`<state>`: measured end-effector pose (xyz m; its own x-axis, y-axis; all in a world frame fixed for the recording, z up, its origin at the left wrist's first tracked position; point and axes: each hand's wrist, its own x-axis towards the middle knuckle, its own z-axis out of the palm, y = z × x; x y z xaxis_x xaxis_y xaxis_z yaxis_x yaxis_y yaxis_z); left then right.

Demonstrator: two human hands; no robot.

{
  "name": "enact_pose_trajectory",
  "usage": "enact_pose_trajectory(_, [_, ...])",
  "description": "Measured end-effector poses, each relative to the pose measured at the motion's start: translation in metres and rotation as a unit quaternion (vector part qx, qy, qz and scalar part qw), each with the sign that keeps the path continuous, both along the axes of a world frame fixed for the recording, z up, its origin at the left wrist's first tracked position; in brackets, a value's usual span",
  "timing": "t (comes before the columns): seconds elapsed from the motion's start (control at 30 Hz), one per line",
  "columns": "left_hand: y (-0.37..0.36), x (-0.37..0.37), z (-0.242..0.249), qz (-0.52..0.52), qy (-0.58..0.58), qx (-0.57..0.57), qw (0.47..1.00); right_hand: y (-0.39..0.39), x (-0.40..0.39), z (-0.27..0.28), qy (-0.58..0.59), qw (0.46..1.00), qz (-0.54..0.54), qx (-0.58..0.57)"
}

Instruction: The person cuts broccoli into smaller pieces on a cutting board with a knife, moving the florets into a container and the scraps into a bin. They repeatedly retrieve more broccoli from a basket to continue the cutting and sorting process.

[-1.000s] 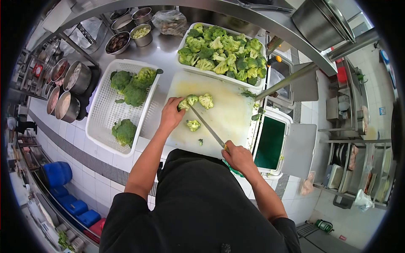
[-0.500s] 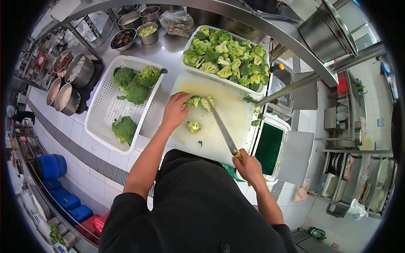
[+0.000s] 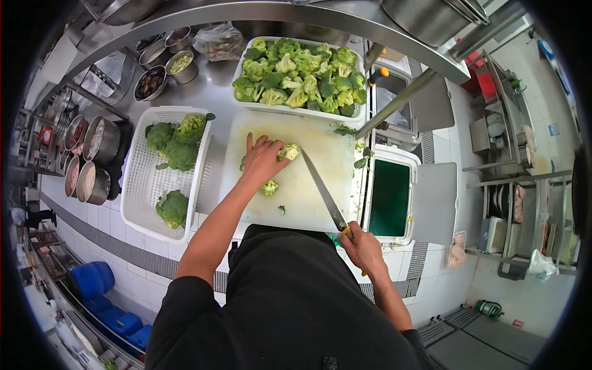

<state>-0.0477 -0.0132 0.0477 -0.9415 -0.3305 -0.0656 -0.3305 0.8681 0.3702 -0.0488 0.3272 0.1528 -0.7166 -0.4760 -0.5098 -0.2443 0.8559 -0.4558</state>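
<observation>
My left hand (image 3: 264, 161) is over the white cutting board (image 3: 308, 191), its thumb and fingers closed on a broccoli floret (image 3: 288, 152). My right hand (image 3: 362, 248) grips the yellow handle of a long knife (image 3: 322, 188). The blade points away from me, its tip just right of the held floret. A loose broccoli piece (image 3: 269, 188) lies below my left wrist, and a small green scrap (image 3: 282, 209) sits closer to me. More broccoli is partly hidden behind my left hand.
A white tub (image 3: 296, 108) piled with cut broccoli stands beyond the board. To the left, a perforated white basket (image 3: 139, 185) holds several broccoli heads. A green-lined bin (image 3: 390, 197) is at the right. A metal shelf rail (image 3: 265, 13) and a slanting post (image 3: 398, 102) rise close by.
My left hand has moved right across the board and closed on the floret near the knife tip. The knife stays in my right hand, its tip now beside the floret. The whole view has shifted.
</observation>
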Motion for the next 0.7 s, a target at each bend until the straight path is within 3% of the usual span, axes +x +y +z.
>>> enact_pose_trajectory(0.1, [0.001, 0.008, -0.020, 0.023, 0.087, 0.011, 0.996, -0.001, 0.005, -0.009, 0.008, 0.999, 0.044, -0.003])
enact_pose_trajectory(0.7, [0.007, 0.009, -0.027, 0.064, 0.132, 0.035, 0.989, -0.016, 0.001, -0.010, 0.069, 0.993, 0.098, -0.003])
